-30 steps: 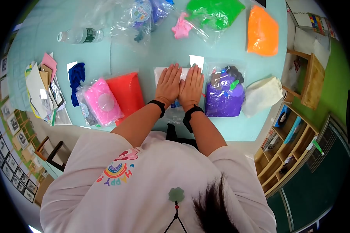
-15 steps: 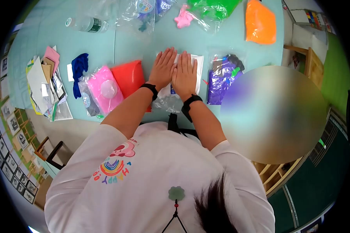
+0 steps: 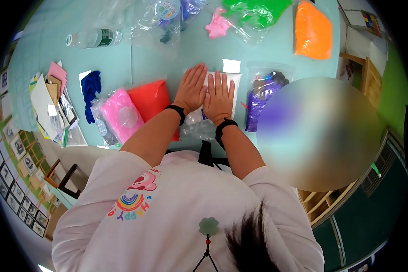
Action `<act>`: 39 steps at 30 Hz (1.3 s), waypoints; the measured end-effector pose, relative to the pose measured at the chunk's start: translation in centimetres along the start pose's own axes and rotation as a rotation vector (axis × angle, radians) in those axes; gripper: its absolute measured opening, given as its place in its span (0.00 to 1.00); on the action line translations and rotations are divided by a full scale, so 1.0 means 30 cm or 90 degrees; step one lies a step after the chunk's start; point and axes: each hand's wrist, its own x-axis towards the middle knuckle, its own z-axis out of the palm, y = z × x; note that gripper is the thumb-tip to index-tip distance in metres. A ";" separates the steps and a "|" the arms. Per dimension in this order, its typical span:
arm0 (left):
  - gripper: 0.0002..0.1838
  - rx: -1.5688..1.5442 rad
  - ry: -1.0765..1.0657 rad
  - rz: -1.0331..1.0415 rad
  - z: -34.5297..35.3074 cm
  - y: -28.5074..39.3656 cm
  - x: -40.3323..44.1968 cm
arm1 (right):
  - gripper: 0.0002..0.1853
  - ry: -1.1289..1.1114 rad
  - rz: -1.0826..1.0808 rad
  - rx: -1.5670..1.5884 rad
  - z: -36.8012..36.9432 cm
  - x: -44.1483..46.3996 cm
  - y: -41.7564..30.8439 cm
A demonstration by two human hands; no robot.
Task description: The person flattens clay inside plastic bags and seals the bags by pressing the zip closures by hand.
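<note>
Both hands lie flat, fingers stretched out, on a white package (image 3: 235, 86) in clear plastic. My left hand (image 3: 191, 89) covers its left part, and my right hand (image 3: 219, 97) rests beside it, the two touching near the thumbs. Crumpled clear plastic (image 3: 198, 128) shows below the palms. Left of my hands are a red packet (image 3: 150, 102) and a pink packet (image 3: 121, 113). A bag of purple material (image 3: 258, 97) is to the right, partly hidden by a blurred disc. A small white card (image 3: 231, 66) sits just above the package.
Dark blue material (image 3: 91, 93) and a stack of papers (image 3: 50, 109) lie at the left. Farther back are a plastic bottle (image 3: 94, 38), a clear bag (image 3: 156, 27), a pink lump (image 3: 218, 23), a green packet (image 3: 258, 11) and an orange packet (image 3: 313, 31).
My hands have shifted slightly left on the package since one second ago, uncovering its right side. The blurred disc now covers the right of the table. The view has also moved a little.
</note>
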 end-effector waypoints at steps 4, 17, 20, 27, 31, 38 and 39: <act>0.31 0.025 0.010 0.020 -0.018 0.008 -0.001 | 0.31 0.023 -0.004 0.025 -0.021 0.009 -0.007; 0.31 0.081 0.010 -0.043 0.040 0.150 -0.057 | 0.33 0.026 0.107 0.054 -0.057 0.050 0.062; 0.33 0.094 0.001 -0.049 0.039 0.130 -0.035 | 0.34 0.032 0.096 0.087 -0.028 0.052 0.086; 0.34 0.079 0.000 -0.052 0.047 0.141 -0.044 | 0.34 0.037 0.074 0.081 -0.033 0.054 0.097; 0.34 0.071 0.003 -0.024 0.036 0.135 -0.048 | 0.33 0.073 0.067 0.042 -0.023 0.055 0.087; 0.32 0.078 -0.058 -0.040 0.061 0.193 -0.317 | 0.30 -0.029 -0.019 -0.009 -0.091 -0.057 -0.016; 0.32 0.104 -0.080 -0.038 0.060 0.191 -0.314 | 0.30 -0.022 -0.042 0.010 -0.068 -0.072 -0.024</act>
